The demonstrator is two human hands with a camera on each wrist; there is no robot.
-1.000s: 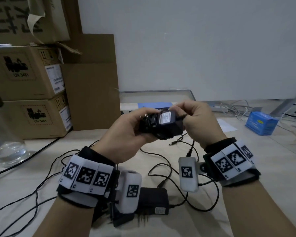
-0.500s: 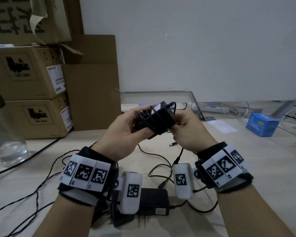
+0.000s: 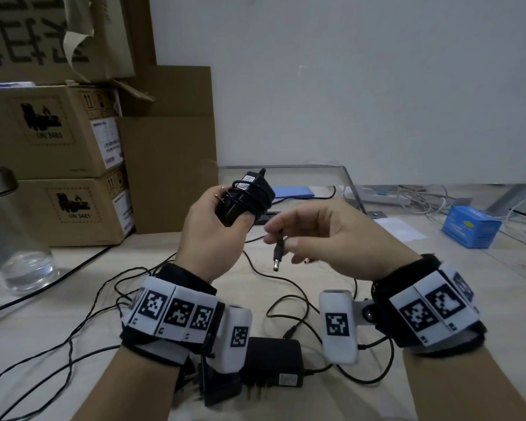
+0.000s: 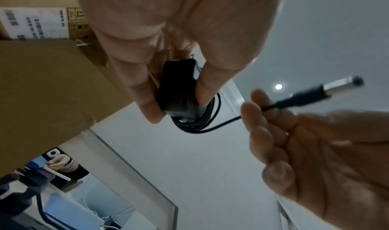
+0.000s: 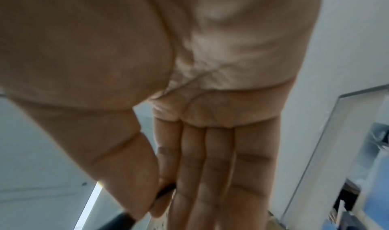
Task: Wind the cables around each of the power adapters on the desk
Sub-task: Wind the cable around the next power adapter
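Note:
My left hand [image 3: 222, 226] holds a black power adapter [image 3: 246, 199] above the desk, its thin black cable wound in several loops around the body [image 4: 179, 90]. A short free end runs right to the barrel plug [image 3: 278, 253], which my right hand [image 3: 289, 238] pinches between thumb and forefinger just right of the adapter; the plug tip [image 4: 341, 85] points down toward me. The right wrist view shows the thumb [image 5: 134, 180] pressing the cable against the forefinger. A second black adapter [image 3: 271, 360] lies on the desk between my wrists, its cable [image 3: 286, 302] loose.
Stacked cardboard boxes [image 3: 58, 165] stand at the back left, a glass jar [image 3: 9, 238] at the left edge. A clear acrylic tray [image 3: 346, 183] sits behind my hands, a blue box [image 3: 471, 227] at the right. Loose black cables [image 3: 73, 344] trail over the left desk.
My hands have parted: the right one drew away to the right with the plug end, while the left one raised and tilted the wound adapter.

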